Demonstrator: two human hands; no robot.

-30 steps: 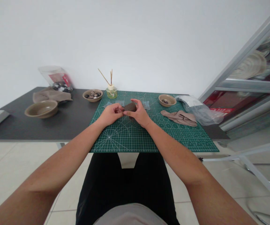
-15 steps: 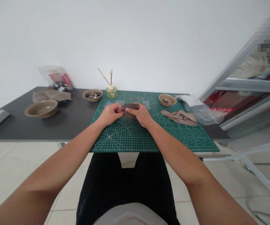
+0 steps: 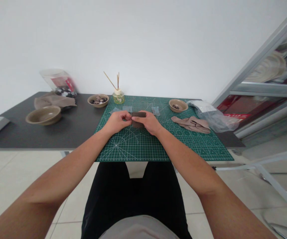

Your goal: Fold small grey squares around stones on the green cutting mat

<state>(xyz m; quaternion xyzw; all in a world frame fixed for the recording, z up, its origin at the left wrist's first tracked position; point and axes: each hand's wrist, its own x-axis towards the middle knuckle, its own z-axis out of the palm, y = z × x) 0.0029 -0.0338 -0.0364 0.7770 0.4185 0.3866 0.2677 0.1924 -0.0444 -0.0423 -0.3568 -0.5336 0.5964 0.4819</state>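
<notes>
Over the green cutting mat [image 3: 123,149], both hands meet at a dark brown, flat rectangular piece [image 3: 138,123], perhaps cloth or a pad. My right hand [image 3: 150,122] grips it from the right, thumb across its front. On the left side, my left hand [image 3: 118,121] is closed in a pinch against its edge. Whatever those left fingertips hold is too small or hidden to make out. Small clear plastic bags, one on the left [image 3: 127,108] and one on the right [image 3: 155,111], lie flat just beyond the hands.
Left: a bowl of stones [image 3: 98,100], a larger bowl [image 3: 44,116], a brown cloth [image 3: 55,100], a clear bag of stones [image 3: 61,81]. A reed diffuser [image 3: 118,96] stands by the wall. Right: a bowl with a few stones [image 3: 178,105], a crumpled cloth [image 3: 192,124], a plastic bag [image 3: 213,116].
The brown piece has tilted and its top edge sits slightly lower between the hands. My right fingers have shifted a little over its top. Both hands stay in nearly the same place.
</notes>
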